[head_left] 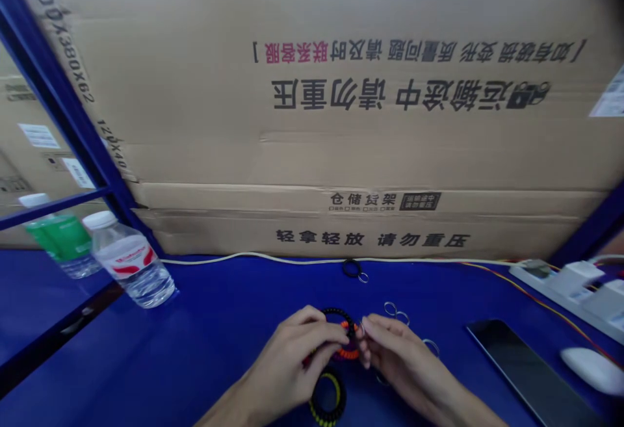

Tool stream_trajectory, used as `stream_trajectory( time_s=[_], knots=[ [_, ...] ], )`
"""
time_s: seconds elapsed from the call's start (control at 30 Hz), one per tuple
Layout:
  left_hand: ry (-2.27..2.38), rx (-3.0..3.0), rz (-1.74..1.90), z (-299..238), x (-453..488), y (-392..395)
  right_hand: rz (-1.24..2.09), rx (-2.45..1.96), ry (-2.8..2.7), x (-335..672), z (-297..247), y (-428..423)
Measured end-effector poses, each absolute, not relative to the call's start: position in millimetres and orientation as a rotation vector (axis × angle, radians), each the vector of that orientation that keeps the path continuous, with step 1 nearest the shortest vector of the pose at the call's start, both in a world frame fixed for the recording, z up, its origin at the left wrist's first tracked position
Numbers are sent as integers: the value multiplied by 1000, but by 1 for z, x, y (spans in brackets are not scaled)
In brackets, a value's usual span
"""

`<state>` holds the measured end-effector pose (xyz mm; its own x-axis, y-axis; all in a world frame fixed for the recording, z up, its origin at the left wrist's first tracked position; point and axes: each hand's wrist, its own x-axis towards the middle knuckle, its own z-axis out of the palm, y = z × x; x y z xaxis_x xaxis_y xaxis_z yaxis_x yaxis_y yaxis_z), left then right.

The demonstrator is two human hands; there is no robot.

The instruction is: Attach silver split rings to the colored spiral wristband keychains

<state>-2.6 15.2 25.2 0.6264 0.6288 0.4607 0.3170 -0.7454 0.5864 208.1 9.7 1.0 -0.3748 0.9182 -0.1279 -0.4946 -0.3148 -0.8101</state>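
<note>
My left hand (305,355) pinches a black coiled wristband (340,312) at its right side. In my right hand (407,362), thumb and fingers are closed on a small metal split ring (362,328), close against that band. An orange coiled band (348,353) shows between the two hands; whether it lies on the table or is held, I cannot tell. Below my left hand lie black and yellow coiled bands (327,398), partly overlapping. Loose metal rings (396,312) lie just beyond my right hand, and another metal ring (431,347) lies beside it.
A black band with a metal ring (351,268) lies near the cardboard box (341,154). Two water bottles, one with a red-and-white label (131,258), stand left on the blue table (219,323). A phone (526,368), white mouse (592,370) and power strip (570,294) are right.
</note>
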Motion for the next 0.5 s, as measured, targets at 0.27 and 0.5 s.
stream_trajectory(
  time_s=[0.27,0.5],
  knots=[
    [739,2412,910,26,-2,15,1783,-735,-915,210,4,10],
    [825,2283,964,25,0,12,1604,-797,-1033,207,4,9]
  ],
)
